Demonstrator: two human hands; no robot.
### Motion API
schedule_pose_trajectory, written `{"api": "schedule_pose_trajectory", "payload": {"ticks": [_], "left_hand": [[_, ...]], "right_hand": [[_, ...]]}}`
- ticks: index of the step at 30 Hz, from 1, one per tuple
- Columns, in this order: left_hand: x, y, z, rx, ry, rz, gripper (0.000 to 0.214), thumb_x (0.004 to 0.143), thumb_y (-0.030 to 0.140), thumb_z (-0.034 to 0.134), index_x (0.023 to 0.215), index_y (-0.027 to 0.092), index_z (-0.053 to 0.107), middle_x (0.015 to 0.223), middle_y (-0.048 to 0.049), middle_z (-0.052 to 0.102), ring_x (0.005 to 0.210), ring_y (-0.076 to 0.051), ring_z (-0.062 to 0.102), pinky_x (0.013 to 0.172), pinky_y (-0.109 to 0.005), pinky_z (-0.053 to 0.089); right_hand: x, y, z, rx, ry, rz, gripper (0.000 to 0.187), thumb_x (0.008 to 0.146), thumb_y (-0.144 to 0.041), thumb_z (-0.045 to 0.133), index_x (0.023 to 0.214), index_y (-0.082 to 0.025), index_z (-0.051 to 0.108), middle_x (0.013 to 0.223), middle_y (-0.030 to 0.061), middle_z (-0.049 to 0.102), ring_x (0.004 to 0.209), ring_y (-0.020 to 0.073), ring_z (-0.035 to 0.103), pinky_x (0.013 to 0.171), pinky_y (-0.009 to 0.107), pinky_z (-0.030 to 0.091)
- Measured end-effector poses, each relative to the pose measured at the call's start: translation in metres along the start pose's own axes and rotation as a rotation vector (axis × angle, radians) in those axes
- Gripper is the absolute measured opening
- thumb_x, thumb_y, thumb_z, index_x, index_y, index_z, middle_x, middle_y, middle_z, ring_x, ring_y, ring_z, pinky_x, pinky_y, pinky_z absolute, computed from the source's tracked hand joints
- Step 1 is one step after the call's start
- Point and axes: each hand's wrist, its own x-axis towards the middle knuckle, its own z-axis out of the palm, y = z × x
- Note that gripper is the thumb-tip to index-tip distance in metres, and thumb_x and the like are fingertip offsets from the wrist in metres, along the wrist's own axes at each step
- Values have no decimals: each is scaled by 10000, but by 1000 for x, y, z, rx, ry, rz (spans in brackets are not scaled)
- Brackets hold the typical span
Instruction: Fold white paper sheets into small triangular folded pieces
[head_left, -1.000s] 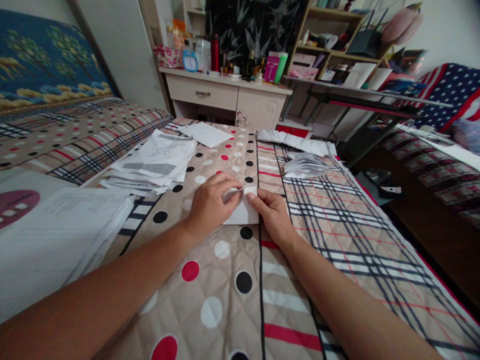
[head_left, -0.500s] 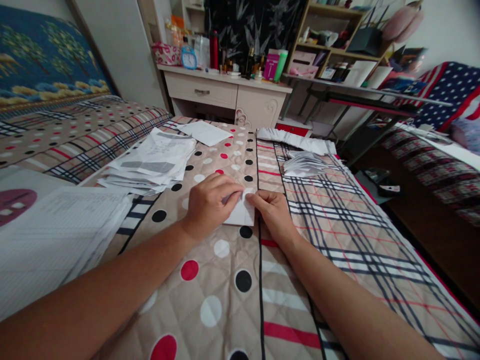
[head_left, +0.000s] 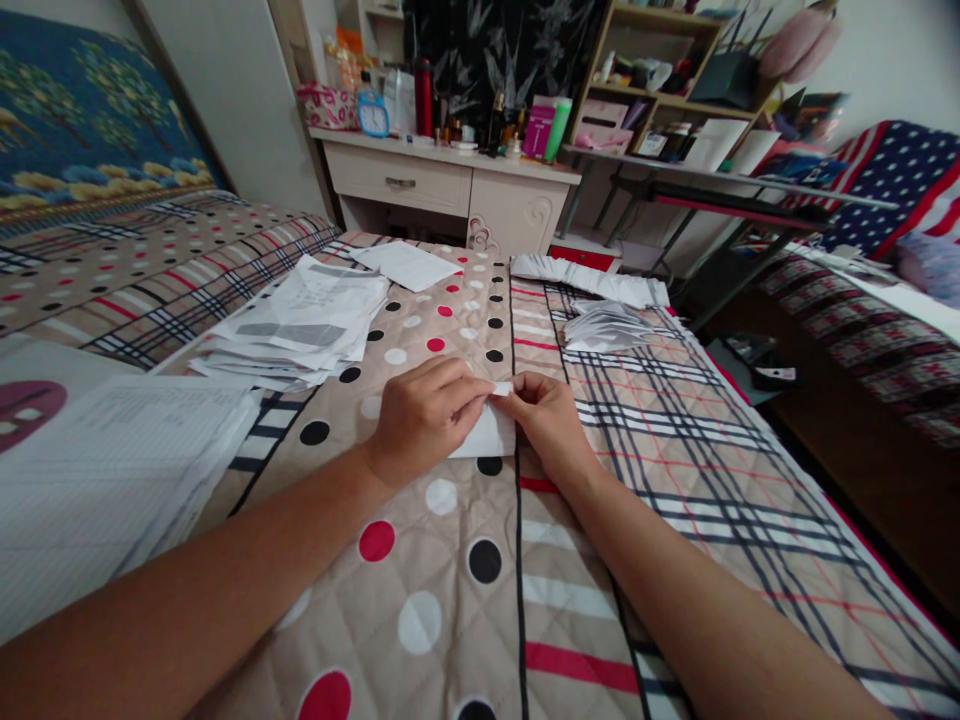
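Observation:
A small white piece of paper (head_left: 491, 436) lies on the quilted bedspread (head_left: 465, 590) in front of me. My left hand (head_left: 424, 415) rests on its left part, fingers curled and pinching its top edge. My right hand (head_left: 551, 420) pinches the same top edge from the right. Fingertips of both hands meet at a folded strip along the top of the paper.
A loose stack of printed papers (head_left: 300, 325) lies to the left, with a larger sheet (head_left: 112, 460) nearer me. A single sheet (head_left: 405, 265) and a row of folded white papers (head_left: 600, 325) lie farther back. A dresser (head_left: 442, 190) and shelves (head_left: 675, 100) stand beyond the bed.
The fingertips of both hands have drawn together along the paper's top edge, and the folded strip there has become narrower and flatter. The arms have stayed in place.

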Motion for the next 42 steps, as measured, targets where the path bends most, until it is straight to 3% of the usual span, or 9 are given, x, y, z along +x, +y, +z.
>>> {"api": "schedule_pose_trajectory", "payload": {"ticks": [5, 8, 11, 14, 18, 21, 27, 33, 42], "left_hand": [[-1, 0, -1, -29, 4, -50, 129, 849, 149, 576, 873, 169, 701, 790, -40, 659, 750, -164, 611, 666, -281, 476], [0, 1, -1, -82, -30, -59, 91, 839, 212, 615, 829, 180, 700, 852, -51, 664, 826, -186, 603, 746, -318, 494], [1, 0, 1, -147, 11, -116, 88, 831, 238, 639, 785, 188, 694, 952, -70, 657, 933, -206, 592, 838, -361, 491], [2, -3, 5, -265, 55, -312, 65, 821, 243, 664, 816, 178, 666, 948, -64, 664, 920, -189, 617, 821, -339, 500], [1, -11, 14, -614, -8, -699, 175, 771, 284, 716, 868, 156, 646, 817, -41, 697, 731, -152, 650, 645, -262, 509], [-1, -14, 19, -840, -18, -832, 219, 761, 303, 725, 908, 144, 690, 845, -56, 727, 739, -153, 671, 629, -243, 517], [0, -13, 19, -877, 13, -875, 226, 753, 320, 740, 920, 169, 750, 918, -63, 762, 789, -175, 699, 665, -263, 554], [0, -12, 18, -850, -21, -764, 143, 744, 277, 752, 856, 188, 759, 874, -36, 769, 801, -172, 707, 726, -276, 574], [2, -9, 17, -898, -42, -833, 182, 737, 309, 760, 873, 187, 766, 896, -50, 770, 810, -192, 712, 708, -289, 577]], "right_hand": [[-2, -6, -2, 153, -154, 50, 200, 594, -216, 766, 778, -176, 700, 729, 9, 694, 640, 135, 595, 607, 243, 458], [-1, -5, -4, 196, -176, 12, 192, 601, -187, 754, 791, -191, 728, 763, 9, 722, 695, 152, 634, 687, 271, 489], [0, -4, -5, 219, -178, -7, 193, 615, -189, 746, 808, -199, 745, 787, 9, 735, 705, 152, 640, 694, 275, 487], [1, -5, -5, 204, -170, -19, 214, 639, -215, 751, 853, -203, 752, 834, 16, 742, 737, 152, 643, 701, 273, 480], [2, -4, -3, 182, -79, -81, 274, 619, -240, 797, 879, -211, 717, 856, 19, 725, 761, 159, 635, 697, 275, 485], [3, -4, -3, 168, 11, -120, 262, 612, -251, 819, 816, -209, 660, 784, 1, 680, 694, 138, 599, 640, 253, 464], [0, -3, -5, 122, 2, -97, 179, 697, -327, 756, 719, -181, 654, 695, -3, 620, 604, 115, 508, 573, 244, 401], [1, -2, -5, 88, -29, -141, 128, 719, -286, 729, 690, -172, 681, 878, 43, 652, 728, 134, 556, 660, 256, 428], [2, 1, -6, -162, 19, -384, 165, 819, -301, 657, 696, -191, 670, 1042, 76, 636, 929, 182, 594, 709, 268, 458]]}}
